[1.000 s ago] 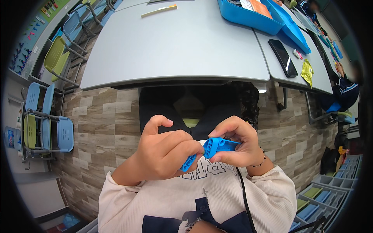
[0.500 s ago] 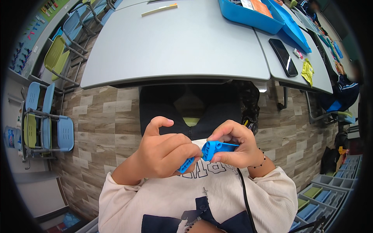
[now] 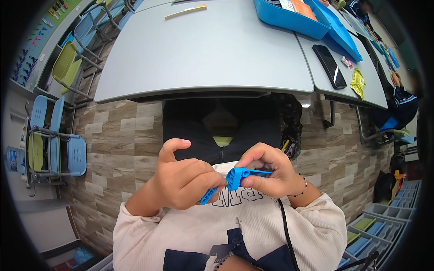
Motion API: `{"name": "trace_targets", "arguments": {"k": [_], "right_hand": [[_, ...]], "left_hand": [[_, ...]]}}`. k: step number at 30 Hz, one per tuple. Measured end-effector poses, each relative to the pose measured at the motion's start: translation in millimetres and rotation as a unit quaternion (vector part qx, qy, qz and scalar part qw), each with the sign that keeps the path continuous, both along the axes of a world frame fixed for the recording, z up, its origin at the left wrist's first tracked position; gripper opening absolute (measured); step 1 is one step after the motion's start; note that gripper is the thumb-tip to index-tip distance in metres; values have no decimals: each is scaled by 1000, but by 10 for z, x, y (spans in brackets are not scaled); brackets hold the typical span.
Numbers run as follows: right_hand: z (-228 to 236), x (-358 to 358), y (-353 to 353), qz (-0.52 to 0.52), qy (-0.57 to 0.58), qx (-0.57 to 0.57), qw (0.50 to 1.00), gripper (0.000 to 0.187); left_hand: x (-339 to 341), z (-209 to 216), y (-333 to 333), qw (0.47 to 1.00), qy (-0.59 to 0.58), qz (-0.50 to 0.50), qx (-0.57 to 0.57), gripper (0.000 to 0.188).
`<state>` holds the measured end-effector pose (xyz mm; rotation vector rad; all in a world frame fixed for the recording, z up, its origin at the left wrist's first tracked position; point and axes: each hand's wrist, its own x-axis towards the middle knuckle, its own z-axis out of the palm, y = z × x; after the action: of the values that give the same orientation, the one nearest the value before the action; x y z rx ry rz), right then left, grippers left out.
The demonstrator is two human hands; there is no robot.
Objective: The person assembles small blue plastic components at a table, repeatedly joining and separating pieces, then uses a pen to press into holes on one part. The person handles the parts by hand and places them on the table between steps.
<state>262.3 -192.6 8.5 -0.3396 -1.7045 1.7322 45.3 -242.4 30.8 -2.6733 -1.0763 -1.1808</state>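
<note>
Above my lap, my right hand [image 3: 270, 174] pinches a blue plastic construction piece [image 3: 235, 179] with round holes and a thin panel that reaches back into the palm. My left hand [image 3: 184, 183] is closed round a second blue holed piece [image 3: 208, 196], whose lower end sticks out under the fingers; its thumb is raised and apart. A small greenish bit, perhaps a connector pin, shows between the left fingertips and the right-hand piece. The fingers hide most of the left piece, and I cannot tell whether the two pieces are joined.
Ahead stands a grey-white table [image 3: 203, 54] with a yellow-and-white stick [image 3: 186, 11]. To the right are a blue bin [image 3: 294, 22], a black phone [image 3: 329, 67] and a yellow wrapper [image 3: 357, 83]. Blue and green chairs [image 3: 77, 154] stand left. Another person [image 3: 400, 108] sits at far right.
Both hands have shifted a little to the left with their blue pieces. The piece in my right hand has turned, so its panel now shows nearly edge-on.
</note>
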Motion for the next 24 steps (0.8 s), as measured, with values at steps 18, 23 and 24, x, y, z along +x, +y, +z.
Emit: {"name": "trace_targets", "arguments": {"k": [18,23,24], "right_hand": [[-186,-100,106,94,121,-253,955,36],[-164,-120,96,121,151,-261,946,30],[-141,-126,90,133,153,-267,942,30]], "left_hand": [[28,-5,2,982,-166,76,-50,25],[42,-55,29,972,-209,79,-71,20],[51,-69,25,970,-218,78,-78,20]]}}
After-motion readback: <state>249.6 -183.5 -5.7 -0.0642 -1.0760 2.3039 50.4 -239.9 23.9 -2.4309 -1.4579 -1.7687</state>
